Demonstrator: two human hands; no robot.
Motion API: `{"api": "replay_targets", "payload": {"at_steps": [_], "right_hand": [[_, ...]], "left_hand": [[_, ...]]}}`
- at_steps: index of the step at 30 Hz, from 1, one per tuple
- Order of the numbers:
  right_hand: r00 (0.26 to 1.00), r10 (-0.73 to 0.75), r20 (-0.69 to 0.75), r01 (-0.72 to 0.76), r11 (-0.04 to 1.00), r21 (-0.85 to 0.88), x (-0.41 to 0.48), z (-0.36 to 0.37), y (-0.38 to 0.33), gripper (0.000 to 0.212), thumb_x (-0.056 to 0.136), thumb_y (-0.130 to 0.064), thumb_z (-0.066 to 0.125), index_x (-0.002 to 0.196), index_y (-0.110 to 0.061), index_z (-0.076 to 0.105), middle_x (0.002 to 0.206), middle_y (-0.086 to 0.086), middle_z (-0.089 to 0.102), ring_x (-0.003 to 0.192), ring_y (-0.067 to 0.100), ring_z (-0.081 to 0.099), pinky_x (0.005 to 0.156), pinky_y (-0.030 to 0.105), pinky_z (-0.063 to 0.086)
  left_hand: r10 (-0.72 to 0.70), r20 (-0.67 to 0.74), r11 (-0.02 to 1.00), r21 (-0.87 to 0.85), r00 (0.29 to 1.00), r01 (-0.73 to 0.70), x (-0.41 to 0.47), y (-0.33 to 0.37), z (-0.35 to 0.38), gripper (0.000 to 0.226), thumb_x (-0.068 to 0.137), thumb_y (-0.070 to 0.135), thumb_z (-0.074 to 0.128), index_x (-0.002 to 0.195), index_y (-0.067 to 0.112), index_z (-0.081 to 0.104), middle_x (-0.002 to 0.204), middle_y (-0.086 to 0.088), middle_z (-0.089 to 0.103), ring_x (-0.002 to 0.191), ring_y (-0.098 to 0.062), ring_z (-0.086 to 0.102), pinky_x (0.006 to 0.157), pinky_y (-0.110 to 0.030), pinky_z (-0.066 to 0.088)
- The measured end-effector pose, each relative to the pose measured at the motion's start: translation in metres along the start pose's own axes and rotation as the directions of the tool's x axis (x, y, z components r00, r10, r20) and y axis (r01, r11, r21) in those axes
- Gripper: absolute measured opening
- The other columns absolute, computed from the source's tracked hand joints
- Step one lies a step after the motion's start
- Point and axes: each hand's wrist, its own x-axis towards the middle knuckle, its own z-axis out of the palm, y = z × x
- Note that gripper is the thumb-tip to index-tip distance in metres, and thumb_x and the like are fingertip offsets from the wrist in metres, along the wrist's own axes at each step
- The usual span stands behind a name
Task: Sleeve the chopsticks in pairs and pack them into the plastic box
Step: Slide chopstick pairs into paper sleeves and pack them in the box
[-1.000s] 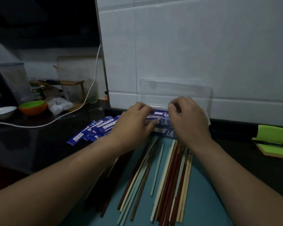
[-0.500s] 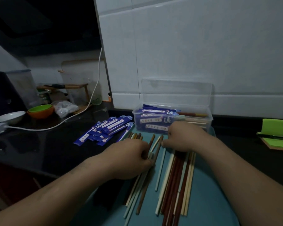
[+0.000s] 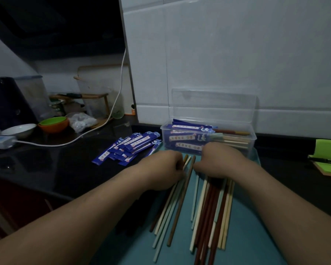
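Head — sleeves (image 3: 128,148), box (image 3: 255,138) beyond gripped chopsticks (image 3: 208,207)

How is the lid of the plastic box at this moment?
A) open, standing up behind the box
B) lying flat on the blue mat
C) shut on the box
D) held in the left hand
A: the clear lid stands upright behind the plastic box, whose top is uncovered.

Just in front of the plastic box (image 3: 254,137), the right hand (image 3: 221,162) covers its own fingers and the far ends of the loose chopsticks (image 3: 208,207). Print on the sleeves (image 3: 182,138) inside the box: illegible.
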Motion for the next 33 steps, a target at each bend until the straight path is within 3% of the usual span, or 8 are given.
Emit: {"api": "replay_targets", "payload": {"at_steps": [5,10,13,15,18,22,28,33], "right_hand": [[1.0,0.018,0.006,-0.019,1.0,0.021,-0.001,0.0,-0.001,0.029,0.084,-0.048,0.064,0.097,-0.023,0.068,0.086,-0.002,0.065,0.082,0.019,0.065,0.079,0.037,0.06],[0.999,0.03,0.023,-0.031,0.998,0.059,-0.005,-0.001,-0.003,0.029,0.085,-0.049,0.064,0.1,-0.025,0.071,0.093,-0.002,0.069,0.086,0.019,0.066,0.084,0.04,0.06],[0.999,0.034,0.039,-0.039,0.99,0.136,-0.004,0.0,-0.003,0.033,0.077,-0.048,0.064,0.102,-0.027,0.072,0.093,-0.003,0.07,0.085,0.018,0.067,0.083,0.04,0.06],[0.998,0.033,0.052,-0.044,0.977,0.211,-0.003,0.0,0.0,0.037,0.073,-0.051,0.064,0.101,-0.029,0.073,0.092,-0.003,0.072,0.083,0.017,0.068,0.082,0.039,0.061],[0.998,0.039,0.042,-0.053,0.89,0.452,-0.003,-0.004,0.003,0.02,0.079,-0.04,0.07,0.093,-0.025,0.072,0.087,-0.002,0.073,0.076,0.014,0.068,0.073,0.032,0.06],[0.995,0.096,0.009,-0.074,0.709,0.701,-0.002,-0.008,0.0,0.016,0.087,-0.03,0.071,0.077,-0.018,0.07,0.061,-0.002,0.066,0.057,0.015,0.059,0.057,0.028,0.046],[0.995,0.061,0.077,-0.095,0.397,0.913,0.001,-0.004,-0.004,0.029,0.101,-0.033,0.061,0.095,-0.007,0.074,0.068,0.006,0.069,0.05,0.014,0.059,0.044,0.022,0.039],[0.997,0.035,0.07,-0.078,0.349,0.934,0.002,-0.002,-0.006,0.026,0.103,-0.025,0.06,0.105,0.0,0.069,0.067,0.005,0.068,0.052,0.015,0.064,0.043,0.021,0.039]], "left_hand": [[-0.065,0.025,0.991,0.117,0.998,0.061,0.011,0.011,-0.006,0.022,0.097,0.044,0.063,0.086,0.025,0.059,0.092,0.002,0.063,0.086,-0.021,0.063,0.079,-0.041,0.055],[-0.112,0.035,0.958,0.269,0.993,0.099,0.015,0.027,-0.011,0.034,0.096,0.047,0.064,0.075,0.026,0.049,0.08,0.003,0.056,0.076,-0.018,0.058,0.061,-0.033,0.039],[-0.13,0.012,0.958,0.26,0.991,0.122,0.018,0.026,-0.009,0.037,0.091,0.053,0.069,0.076,0.026,0.048,0.08,0.005,0.056,0.076,-0.017,0.058,0.064,-0.034,0.042],[-0.126,0.006,0.976,0.182,0.992,0.122,0.02,0.02,-0.008,0.034,0.088,0.055,0.071,0.08,0.026,0.055,0.081,0.005,0.061,0.08,-0.019,0.063,0.071,-0.036,0.051],[-0.076,-0.087,0.98,-0.191,0.993,0.058,0.022,0.011,-0.016,0.018,0.093,0.038,0.07,0.079,0.028,0.066,0.072,0.008,0.065,0.069,-0.008,0.064,0.063,-0.024,0.052],[-0.239,-0.15,0.794,-0.599,0.959,0.105,0.027,0.005,-0.021,0.025,0.095,0.028,0.066,0.084,0.008,0.077,0.057,0.004,0.064,0.055,-0.014,0.057,0.061,-0.027,0.046],[-0.223,-0.098,0.679,-0.73,0.97,0.082,0.033,0.014,-0.006,0.029,0.107,0.027,0.056,0.098,0.005,0.071,0.069,-0.006,0.068,0.053,-0.015,0.061,0.052,-0.028,0.045],[-0.241,-0.088,0.614,-0.785,0.967,0.081,0.034,0.012,-0.003,0.028,0.107,0.025,0.057,0.104,0.002,0.072,0.07,-0.004,0.072,0.054,-0.014,0.065,0.052,-0.026,0.051]]}}
